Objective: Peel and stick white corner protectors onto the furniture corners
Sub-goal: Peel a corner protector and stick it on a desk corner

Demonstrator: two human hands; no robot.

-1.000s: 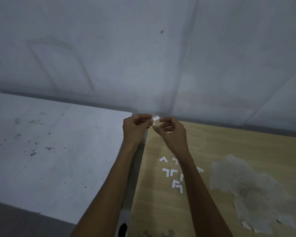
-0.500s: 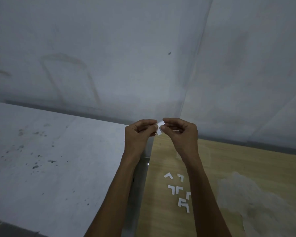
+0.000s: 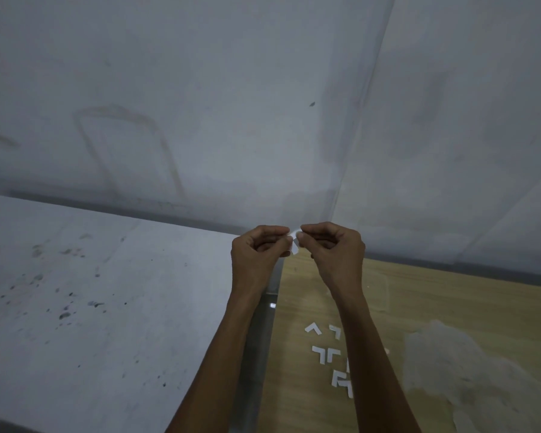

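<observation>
The left grip and right grip together pinch one small white L-shaped corner protector, while at least six flat loose protectors lie below the right grip on the wood-grain worktop.

Change over the last second: the left hand and right hand have risen away from the loose white L-shaped pieces on the light wooden tabletop, which now sit lower in view. The right hand, earlier lower, has come level with the left. The small white corner protector pinched between them now shows more of its length.
</observation>
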